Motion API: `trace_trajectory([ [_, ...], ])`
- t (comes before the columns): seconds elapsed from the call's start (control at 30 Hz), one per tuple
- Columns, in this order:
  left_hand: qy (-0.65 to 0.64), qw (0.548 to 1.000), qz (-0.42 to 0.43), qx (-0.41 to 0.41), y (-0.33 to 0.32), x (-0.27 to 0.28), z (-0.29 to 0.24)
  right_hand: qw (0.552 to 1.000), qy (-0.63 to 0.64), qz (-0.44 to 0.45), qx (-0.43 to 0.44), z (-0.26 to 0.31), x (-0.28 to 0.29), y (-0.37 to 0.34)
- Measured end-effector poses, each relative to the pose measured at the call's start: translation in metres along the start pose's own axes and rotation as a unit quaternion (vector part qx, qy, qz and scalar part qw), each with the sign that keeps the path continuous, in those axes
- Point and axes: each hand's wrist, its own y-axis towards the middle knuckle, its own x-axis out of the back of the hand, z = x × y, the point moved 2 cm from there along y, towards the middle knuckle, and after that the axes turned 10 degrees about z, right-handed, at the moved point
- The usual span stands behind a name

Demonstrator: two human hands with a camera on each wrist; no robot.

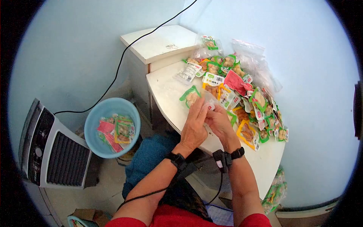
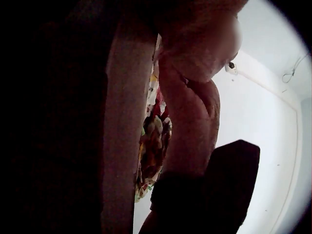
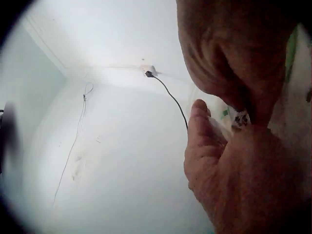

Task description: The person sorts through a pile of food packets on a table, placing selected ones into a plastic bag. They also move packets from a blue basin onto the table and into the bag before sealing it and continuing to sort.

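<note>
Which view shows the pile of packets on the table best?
The head view: the pile of packets lies spread over the white table, brightly lit and mostly unblocked. The left wrist view gives only a narrow, dim strip of it; in the right wrist view it can't be made out.

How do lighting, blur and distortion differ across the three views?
Head: packets well lit, fisheye-like round black border; left wrist: deep shadow at left, wall washed out; right wrist: wall bright, dark shape at left edge blurred.
</note>
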Motion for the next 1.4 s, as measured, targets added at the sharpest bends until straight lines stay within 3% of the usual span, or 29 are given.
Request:
trace_trajectory([
  [0.2, -0.013, 1.000, 0.013, -0.015, 0.001, 0.006, -0.002, 1.000, 0.002, -0.014, -0.023, -0.020, -0.003, 0.017],
  [0.33, -0.030, 0.999, 0.006, -0.018, -0.001, 0.006, -0.001, 0.998, -0.062, -0.026, -0.008, -0.025, -0.005, 0.020],
  [0.43, -0.041, 0.999, 0.012, -0.007, 0.000, 0.007, -0.002, 0.997, -0.038, -0.032, 0.063, -0.026, -0.012, 0.022],
  [0.6, -0.012, 1.000, 0.012, -0.011, 0.000, 0.007, -0.001, 0.989, -0.115, -0.014, 0.087, -0.032, -0.008, 0.025],
  [1.03, -0.010, 1.000, -0.015, -0.001, 0.000, 0.005, 0.003, 0.973, -0.224, 0.024, 0.055, -0.046, 0.006, 0.029],
  [1.17, -0.018, 1.000, -0.016, -0.004, -0.002, 0.006, 0.002, 0.916, -0.388, 0.012, 0.105, -0.012, 0.005, 0.004],
  [1.27, -0.030, 0.999, -0.028, -0.007, -0.001, 0.005, 0.002, 0.907, -0.411, -0.061, -0.064, 0.037, 0.003, -0.026],
  [1.33, -0.029, 0.999, -0.031, 0.001, -0.001, 0.005, 0.001, 0.805, -0.579, -0.126, 0.010, 0.046, 0.023, -0.032],
  [1.4, -0.023, 0.999, -0.029, 0.004, 0.000, 0.004, 0.001, 0.672, -0.717, -0.157, 0.096, 0.047, 0.037, -0.039],
])
